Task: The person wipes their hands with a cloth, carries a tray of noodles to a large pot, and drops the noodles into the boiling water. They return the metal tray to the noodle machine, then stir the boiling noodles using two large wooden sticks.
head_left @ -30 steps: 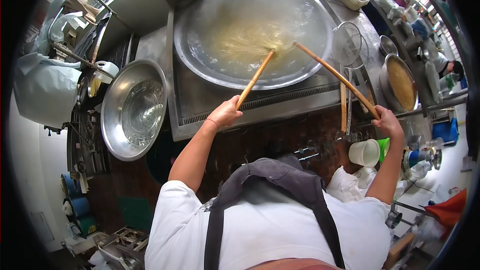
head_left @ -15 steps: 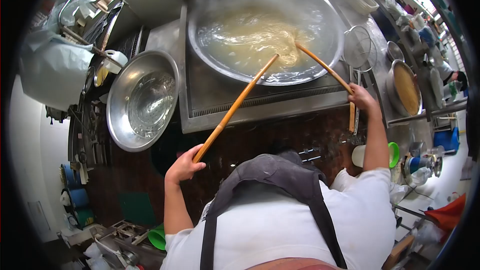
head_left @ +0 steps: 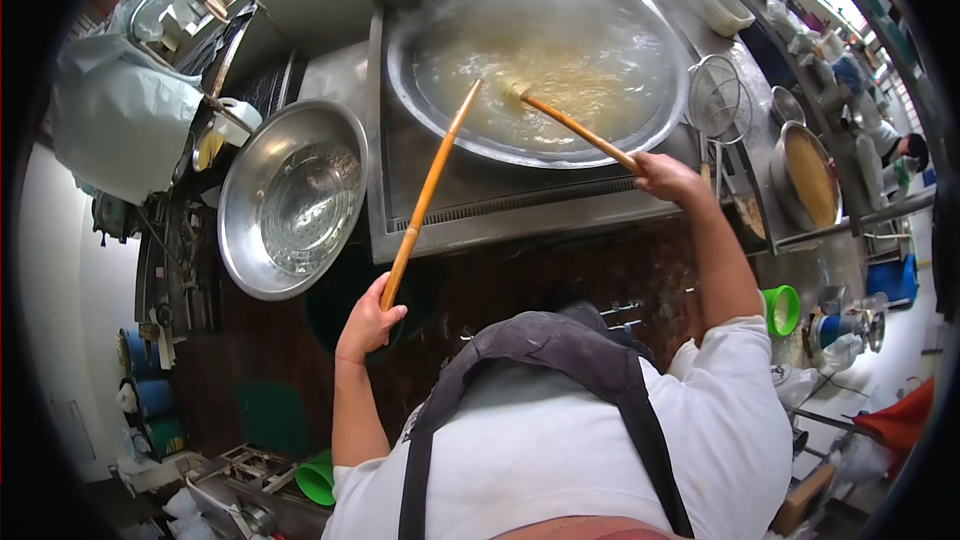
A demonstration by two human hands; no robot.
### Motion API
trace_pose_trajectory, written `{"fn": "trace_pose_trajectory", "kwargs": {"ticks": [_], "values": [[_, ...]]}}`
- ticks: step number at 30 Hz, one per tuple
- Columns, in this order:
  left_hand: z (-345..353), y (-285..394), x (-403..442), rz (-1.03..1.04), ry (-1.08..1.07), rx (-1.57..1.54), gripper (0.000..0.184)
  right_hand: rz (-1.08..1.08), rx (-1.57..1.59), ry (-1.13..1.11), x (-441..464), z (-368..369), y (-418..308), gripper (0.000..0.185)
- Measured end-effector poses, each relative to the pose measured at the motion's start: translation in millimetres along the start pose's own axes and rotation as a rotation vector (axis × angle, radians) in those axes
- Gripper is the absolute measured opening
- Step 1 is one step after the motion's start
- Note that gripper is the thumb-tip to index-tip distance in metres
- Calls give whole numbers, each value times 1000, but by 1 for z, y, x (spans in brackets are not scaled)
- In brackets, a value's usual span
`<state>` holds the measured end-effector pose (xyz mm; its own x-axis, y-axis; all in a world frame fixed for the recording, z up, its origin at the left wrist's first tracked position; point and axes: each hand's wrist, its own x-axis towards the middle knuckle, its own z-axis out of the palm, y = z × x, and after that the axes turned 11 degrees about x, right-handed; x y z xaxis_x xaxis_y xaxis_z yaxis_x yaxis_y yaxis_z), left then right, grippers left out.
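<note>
A large round metal pot (head_left: 590,156) of steaming, cloudy liquid with a pale yellow mass in it sits at the top centre. My left hand (head_left: 368,320) is closed round the lower end of a long wooden stick (head_left: 428,190), whose upper tip is at the pot's left part. My right hand (head_left: 668,178) grips a second wooden stick (head_left: 580,130) at the pot's front rim. That stick slants up and left, and its tip meets the yellow mass in the liquid.
A wide metal basin (head_left: 292,200) stands left of the pot. Right of it are a wire strainer (head_left: 718,100) and a pan of brown contents (head_left: 810,176). A green container (head_left: 780,310) is lower right. Another person (head_left: 908,148) is at the far right.
My right hand has moved left, sweeping its stick's tip leftward through the liquid. Over the last second my left hand has dropped toward my body, and its stick now leans further left.
</note>
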<state>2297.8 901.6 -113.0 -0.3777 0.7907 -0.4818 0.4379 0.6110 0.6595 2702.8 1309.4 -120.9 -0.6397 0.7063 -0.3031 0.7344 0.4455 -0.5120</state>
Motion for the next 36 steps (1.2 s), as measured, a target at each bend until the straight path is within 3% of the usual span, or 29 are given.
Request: {"fn": "trace_pose_trajectory", "kwargs": {"ticks": [2,3,4,6,10,14,15,19,25,31,36], "values": [[-8,18,18,3,42,72,66,132,-109,8,-36,-42,3,32],[-11,9,36,129,77,172,68,197,-89,7,-56,-66,1,29],[-11,-11,62,412,224,384,68,262,-71,4,-76,-92,0,26],[-19,38,75,182,86,402,65,308,-44,65,-121,-135,1,27],[0,94,125,250,0,762,65,381,-258,136,-176,-186,-3,29],[37,155,163,337,-127,905,38,448,-449,152,-166,-186,7,22],[49,161,179,343,-138,938,28,457,-444,142,-155,-182,10,19],[103,194,233,372,-177,982,28,521,-438,10,-68,-127,74,23],[184,241,309,247,-134,827,34,430,-133,177,119,3,170,40],[180,327,388,70,-171,700,33,370,-43,320,265,10,164,38],[179,366,431,155,-93,821,35,309,-71,295,298,-47,158,40]]}}
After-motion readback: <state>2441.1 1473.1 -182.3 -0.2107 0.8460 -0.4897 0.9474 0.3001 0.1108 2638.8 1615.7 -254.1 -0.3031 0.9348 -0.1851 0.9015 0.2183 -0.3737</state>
